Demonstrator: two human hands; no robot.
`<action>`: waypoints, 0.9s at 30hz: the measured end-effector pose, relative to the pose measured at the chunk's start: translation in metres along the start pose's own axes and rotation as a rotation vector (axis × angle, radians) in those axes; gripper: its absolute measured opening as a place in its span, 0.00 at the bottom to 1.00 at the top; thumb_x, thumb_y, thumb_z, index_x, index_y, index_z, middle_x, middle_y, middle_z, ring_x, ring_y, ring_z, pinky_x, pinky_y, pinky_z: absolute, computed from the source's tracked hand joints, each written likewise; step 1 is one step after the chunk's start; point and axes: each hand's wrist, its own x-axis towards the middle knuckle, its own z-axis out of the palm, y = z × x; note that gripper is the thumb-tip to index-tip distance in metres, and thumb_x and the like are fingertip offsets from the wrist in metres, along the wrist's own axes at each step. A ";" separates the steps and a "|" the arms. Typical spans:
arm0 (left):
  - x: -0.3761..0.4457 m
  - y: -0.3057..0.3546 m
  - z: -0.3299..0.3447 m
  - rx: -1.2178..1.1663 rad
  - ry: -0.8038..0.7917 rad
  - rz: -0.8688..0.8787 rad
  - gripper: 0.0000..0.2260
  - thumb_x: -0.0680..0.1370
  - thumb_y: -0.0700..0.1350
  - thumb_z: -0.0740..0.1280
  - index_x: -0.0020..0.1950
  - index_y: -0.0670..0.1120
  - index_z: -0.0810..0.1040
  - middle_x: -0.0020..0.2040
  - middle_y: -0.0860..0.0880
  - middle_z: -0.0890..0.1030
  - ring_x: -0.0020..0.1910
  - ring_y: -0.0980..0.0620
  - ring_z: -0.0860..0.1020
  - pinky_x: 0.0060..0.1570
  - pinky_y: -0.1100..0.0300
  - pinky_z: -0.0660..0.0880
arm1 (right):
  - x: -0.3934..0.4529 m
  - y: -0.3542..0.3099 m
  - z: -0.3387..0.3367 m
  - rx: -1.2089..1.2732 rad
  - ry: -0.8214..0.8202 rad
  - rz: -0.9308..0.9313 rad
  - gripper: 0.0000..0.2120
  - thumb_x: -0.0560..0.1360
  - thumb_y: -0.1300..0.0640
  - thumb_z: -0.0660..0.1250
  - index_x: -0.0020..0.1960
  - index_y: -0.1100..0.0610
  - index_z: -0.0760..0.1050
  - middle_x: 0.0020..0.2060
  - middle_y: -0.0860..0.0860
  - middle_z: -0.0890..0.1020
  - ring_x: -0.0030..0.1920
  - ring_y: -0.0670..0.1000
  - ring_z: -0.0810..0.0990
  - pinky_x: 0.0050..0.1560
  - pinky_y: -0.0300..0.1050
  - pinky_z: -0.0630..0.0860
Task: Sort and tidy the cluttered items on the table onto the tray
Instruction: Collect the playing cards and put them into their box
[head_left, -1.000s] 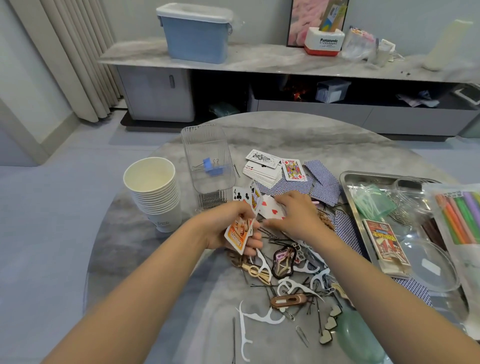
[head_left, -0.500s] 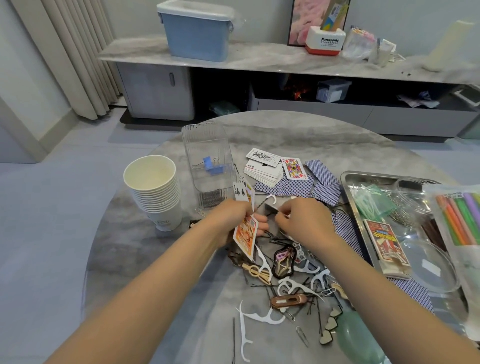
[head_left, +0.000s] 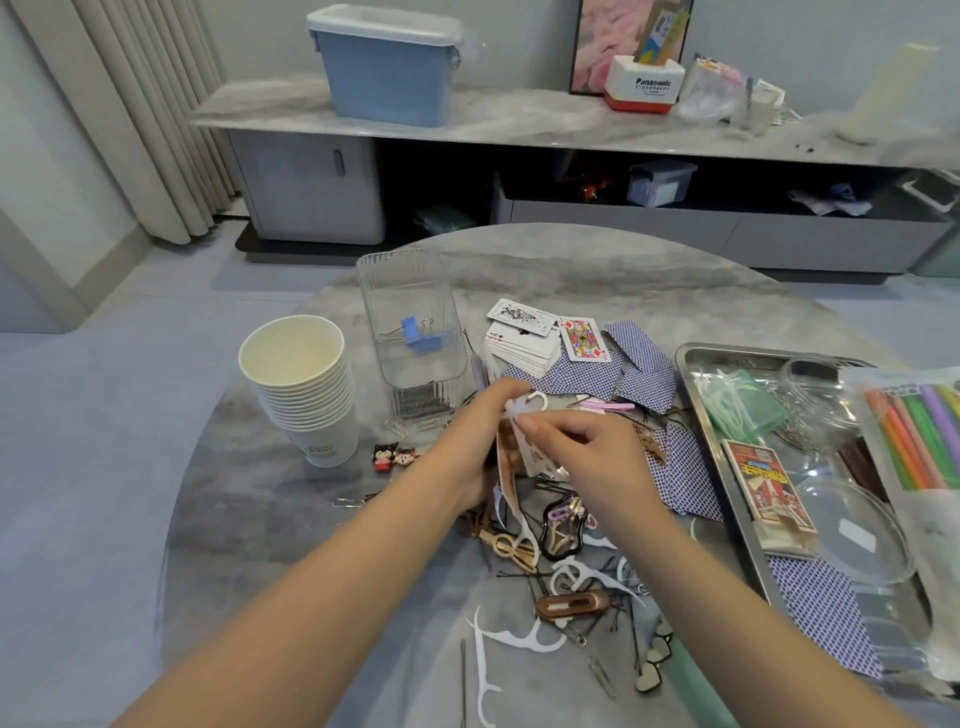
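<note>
My left hand (head_left: 465, 447) grips a small stack of playing cards (head_left: 506, 467), held upright on edge above the clutter. My right hand (head_left: 587, 457) faces it, its fingertips pinching a white floss pick (head_left: 532, 402) that sticks up blurred at the top of the stack. A face-up card pile (head_left: 524, 343) and loose blue-backed cards (head_left: 644, 387) lie behind the hands. The metal tray (head_left: 691, 358) sits to the right, holding a card box (head_left: 763, 483), a green bag of floss picks (head_left: 737, 405) and a clear lid (head_left: 852, 530).
A stack of paper cups (head_left: 301, 384) stands at the left, beside a clear container (head_left: 395, 291) with a blue binder clip (head_left: 415, 332). Two small figurines (head_left: 392, 457), hair clips (head_left: 571, 605), floss picks (head_left: 498, 639) and bobby pins litter the near table. A marker bag (head_left: 919, 436) overlaps the tray.
The fanned cards in my left hand were squared into a stack. My right hand left the table and came up to the top of the stack, where a floss pick now shows.
</note>
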 end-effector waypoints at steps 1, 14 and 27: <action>-0.001 0.001 0.001 -0.030 0.017 -0.001 0.10 0.74 0.50 0.65 0.47 0.43 0.74 0.33 0.44 0.73 0.32 0.49 0.73 0.36 0.58 0.71 | 0.000 0.001 0.000 0.059 -0.035 0.044 0.07 0.71 0.56 0.72 0.38 0.44 0.83 0.36 0.44 0.85 0.39 0.42 0.82 0.40 0.32 0.75; 0.009 -0.006 -0.003 0.121 0.243 0.042 0.03 0.75 0.40 0.63 0.47 0.44 0.70 0.35 0.48 0.70 0.34 0.53 0.71 0.31 0.62 0.67 | 0.009 0.038 -0.016 -1.040 -0.056 0.212 0.31 0.70 0.38 0.66 0.68 0.53 0.69 0.61 0.53 0.72 0.63 0.54 0.67 0.62 0.47 0.65; 0.011 -0.010 0.005 0.021 0.276 0.095 0.08 0.80 0.39 0.55 0.42 0.40 0.68 0.43 0.42 0.77 0.35 0.49 0.79 0.39 0.51 0.79 | 0.006 0.025 -0.005 -1.167 0.154 -0.053 0.09 0.71 0.56 0.65 0.41 0.59 0.82 0.37 0.55 0.81 0.40 0.57 0.77 0.39 0.46 0.71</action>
